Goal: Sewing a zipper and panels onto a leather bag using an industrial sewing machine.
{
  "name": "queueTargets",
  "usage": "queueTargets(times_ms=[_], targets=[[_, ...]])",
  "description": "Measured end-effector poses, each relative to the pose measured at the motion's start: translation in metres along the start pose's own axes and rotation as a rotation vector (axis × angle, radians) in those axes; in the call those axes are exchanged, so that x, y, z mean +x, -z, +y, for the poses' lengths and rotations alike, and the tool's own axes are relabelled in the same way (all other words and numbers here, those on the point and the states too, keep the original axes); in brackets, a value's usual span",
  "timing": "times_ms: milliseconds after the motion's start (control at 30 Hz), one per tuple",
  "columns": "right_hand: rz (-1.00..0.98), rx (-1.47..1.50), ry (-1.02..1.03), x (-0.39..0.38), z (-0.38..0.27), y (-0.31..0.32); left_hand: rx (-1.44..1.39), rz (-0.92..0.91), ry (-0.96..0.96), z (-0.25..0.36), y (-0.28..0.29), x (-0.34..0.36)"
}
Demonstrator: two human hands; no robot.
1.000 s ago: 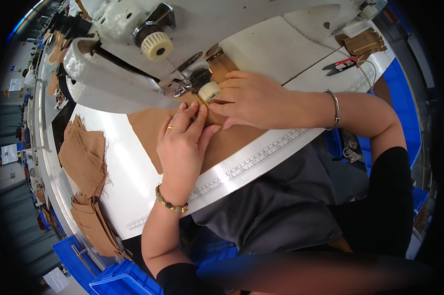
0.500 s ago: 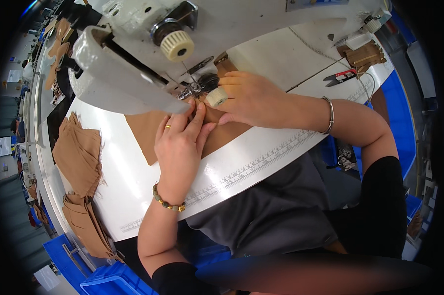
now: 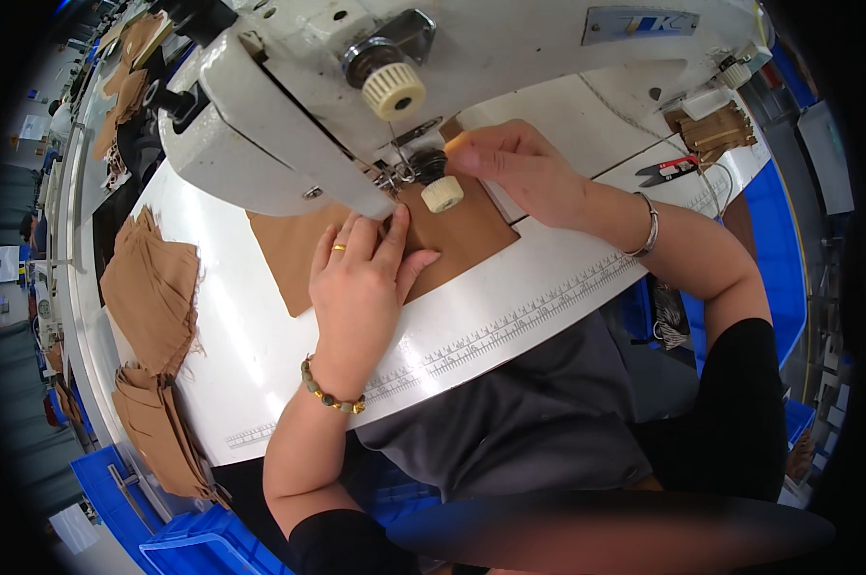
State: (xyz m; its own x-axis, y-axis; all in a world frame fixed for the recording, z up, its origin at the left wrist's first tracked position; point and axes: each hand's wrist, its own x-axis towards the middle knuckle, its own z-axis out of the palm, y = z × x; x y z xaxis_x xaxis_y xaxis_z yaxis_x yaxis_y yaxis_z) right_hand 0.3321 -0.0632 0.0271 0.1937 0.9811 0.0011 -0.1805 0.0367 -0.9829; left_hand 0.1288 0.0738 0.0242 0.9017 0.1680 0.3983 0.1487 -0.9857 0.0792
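Observation:
A piece of brown fabric (image 3: 467, 235) lies flat on the white table under the head of a sewing machine (image 3: 251, 125). My left hand (image 3: 361, 273) rests palm down on it, fingers stretched out and thumb spread, the fingertips close to the presser foot (image 3: 392, 178). Just right of the needle area, my right hand (image 3: 534, 177) is lifted off the fabric. Its thumb and fingers are pressed together beside the black part with a cream knob (image 3: 443, 195). Whatever is between them, if anything, cannot be made out.
Stacks of brown fabric pieces (image 3: 150, 292) lie along the table's left edge. Red-and-black thread snips (image 3: 670, 171) and a small brown fabric bundle (image 3: 716, 129) are at the right. A printed ruler strip (image 3: 510, 331) follows the front edge. Blue bins (image 3: 208, 541) stand below.
My right hand has come up off the fabric and moved right, its fingers now pinched together. The left hand stays on the fabric, shifted slightly. The whole view has shifted a little.

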Motion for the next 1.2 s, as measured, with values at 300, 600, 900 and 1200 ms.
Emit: queueTargets(times_ms=[300,600,900,1200], targets=[[0.012,-1.386,0.532,-0.005,0.027,-0.012,-0.009,-0.03,0.019,0.003,0.003,-0.002],[0.009,-1.394,0.531,-0.002,0.026,-0.009,0.011,-0.012,0.011,-0.002,-0.001,0.002],[0.006,-1.397,0.519,0.001,0.025,-0.008,0.004,-0.016,0.024,-0.004,-0.003,0.003],[0.01,-1.411,0.531,0.002,0.026,-0.008,-0.005,-0.03,0.01,-0.004,-0.001,0.003]])
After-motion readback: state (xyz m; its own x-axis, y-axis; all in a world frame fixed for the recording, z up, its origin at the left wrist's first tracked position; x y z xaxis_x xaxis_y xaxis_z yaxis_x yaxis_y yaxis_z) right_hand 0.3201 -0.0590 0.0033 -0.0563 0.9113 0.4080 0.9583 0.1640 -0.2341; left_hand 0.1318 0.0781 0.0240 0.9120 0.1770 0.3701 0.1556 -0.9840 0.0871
